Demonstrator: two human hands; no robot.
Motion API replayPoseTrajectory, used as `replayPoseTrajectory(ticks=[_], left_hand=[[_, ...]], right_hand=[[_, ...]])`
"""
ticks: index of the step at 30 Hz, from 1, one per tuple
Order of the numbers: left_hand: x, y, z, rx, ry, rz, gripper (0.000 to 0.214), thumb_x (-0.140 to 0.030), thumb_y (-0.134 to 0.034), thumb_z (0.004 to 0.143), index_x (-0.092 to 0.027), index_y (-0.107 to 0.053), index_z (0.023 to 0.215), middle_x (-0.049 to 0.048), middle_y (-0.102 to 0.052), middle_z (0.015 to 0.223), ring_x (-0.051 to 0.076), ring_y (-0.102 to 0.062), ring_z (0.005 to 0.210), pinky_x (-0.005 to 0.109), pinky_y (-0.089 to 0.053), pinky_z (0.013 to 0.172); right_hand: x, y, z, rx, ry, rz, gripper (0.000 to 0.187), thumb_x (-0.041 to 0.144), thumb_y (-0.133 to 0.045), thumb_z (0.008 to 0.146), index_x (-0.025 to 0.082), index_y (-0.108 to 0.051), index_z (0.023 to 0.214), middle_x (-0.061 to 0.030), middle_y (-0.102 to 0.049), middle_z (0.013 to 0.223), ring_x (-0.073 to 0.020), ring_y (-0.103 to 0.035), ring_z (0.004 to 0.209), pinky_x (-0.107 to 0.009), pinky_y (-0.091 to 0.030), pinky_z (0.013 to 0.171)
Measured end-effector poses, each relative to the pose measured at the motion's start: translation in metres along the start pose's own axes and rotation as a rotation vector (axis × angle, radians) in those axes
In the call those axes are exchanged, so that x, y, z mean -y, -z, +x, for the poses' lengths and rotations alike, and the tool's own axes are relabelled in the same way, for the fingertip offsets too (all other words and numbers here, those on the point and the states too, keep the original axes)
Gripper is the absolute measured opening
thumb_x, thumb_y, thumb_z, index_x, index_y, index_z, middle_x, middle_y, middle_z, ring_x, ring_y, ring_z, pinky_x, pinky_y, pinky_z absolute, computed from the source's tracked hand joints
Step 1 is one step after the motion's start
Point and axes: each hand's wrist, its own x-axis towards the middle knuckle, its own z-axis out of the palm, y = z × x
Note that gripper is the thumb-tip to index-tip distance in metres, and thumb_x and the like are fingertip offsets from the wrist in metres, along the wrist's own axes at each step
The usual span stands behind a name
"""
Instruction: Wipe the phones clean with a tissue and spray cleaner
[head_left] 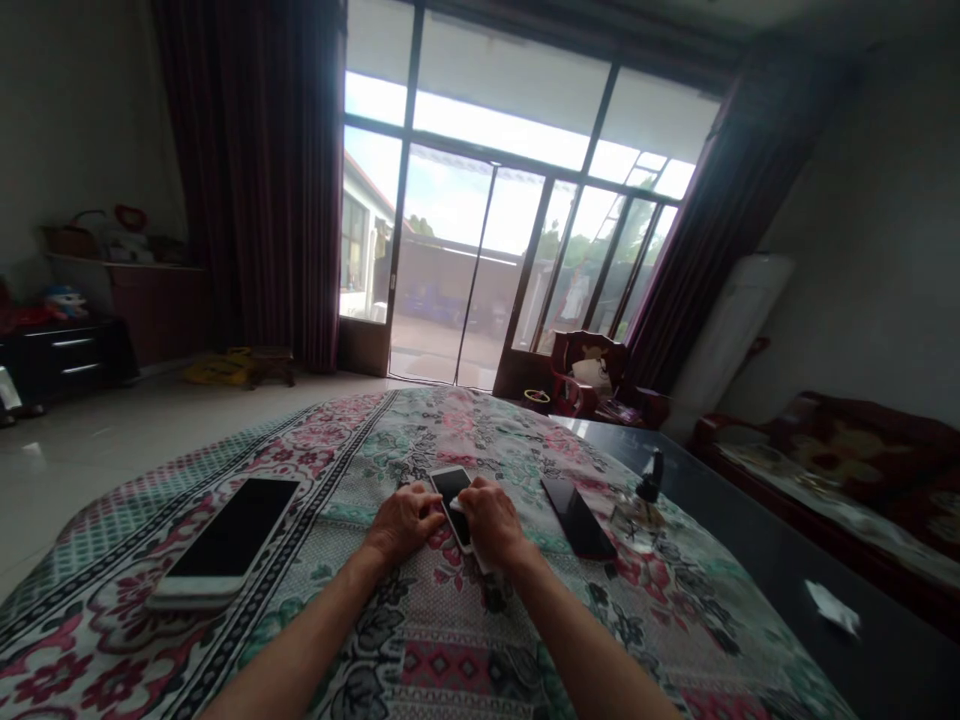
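Note:
A white-framed smartphone (449, 484) with a dark screen lies face up on the patterned cloth in front of me. My left hand (406, 521) is closed at its left edge, thumb and fingertips against the frame. Over the right part of the screen is my right hand (490, 522), its fingers bunched round a small white wipe (456, 505) that touches the glass. Most of the wipe is hidden by the fingers. To the right lies a black phone (577, 518). On the left, a larger white phone (234, 530) rests on a pale flat object (191, 603).
The floral tablecloth (442, 650) covers the surface under my arms. Right of the black phone stand a clear glass dish (636, 525) and a small dark object (651, 475). A crumpled white tissue (832, 608) lies on the dark table (787, 560) at right.

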Motion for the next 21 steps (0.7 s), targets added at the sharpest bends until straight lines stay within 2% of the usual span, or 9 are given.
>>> replayPoseTrajectory(ticks=[7,13,17,21], left_hand=[[0.002,0.0,-0.001,-0.006,-0.042,-0.053,0.019,-0.027,-0.06,0.082,-0.027,-0.073,0.095,0.0,-0.063,0.084,0.015,-0.06,0.082,0.022,-0.045,0.077],[0.006,-0.004,0.0,-0.031,-0.081,-0.06,0.02,-0.027,-0.06,0.081,-0.024,-0.073,0.095,0.001,-0.062,0.081,0.015,-0.06,0.079,0.023,-0.044,0.074],[0.007,-0.004,0.0,-0.048,-0.092,-0.067,0.02,-0.025,-0.059,0.08,-0.023,-0.073,0.094,0.0014,-0.063,0.081,0.015,-0.06,0.078,0.023,-0.044,0.074],[0.006,-0.003,0.0,-0.054,-0.084,-0.092,0.019,-0.021,-0.059,0.079,-0.023,-0.074,0.091,0.0012,-0.064,0.081,0.015,-0.061,0.077,0.023,-0.044,0.073]], right_hand=[[-0.007,-0.015,0.042,-0.016,-0.011,-0.009,0.029,0.022,-0.045,0.089,0.019,-0.071,0.077,-0.0063,-0.066,0.096,-0.0154,-0.057,0.083,-0.024,-0.035,0.067],[0.001,-0.028,0.072,-0.012,-0.004,0.005,0.027,0.023,-0.047,0.088,0.017,-0.071,0.08,-0.0081,-0.067,0.092,-0.0155,-0.058,0.078,-0.024,-0.035,0.064],[0.004,-0.03,0.071,-0.023,0.031,0.03,0.026,0.023,-0.047,0.088,0.018,-0.07,0.078,-0.007,-0.066,0.092,-0.0151,-0.057,0.078,-0.024,-0.035,0.065],[0.0,-0.024,0.052,-0.042,0.084,0.058,0.028,0.022,-0.046,0.09,0.02,-0.07,0.075,-0.0043,-0.065,0.092,-0.0143,-0.055,0.084,-0.022,-0.035,0.068]])
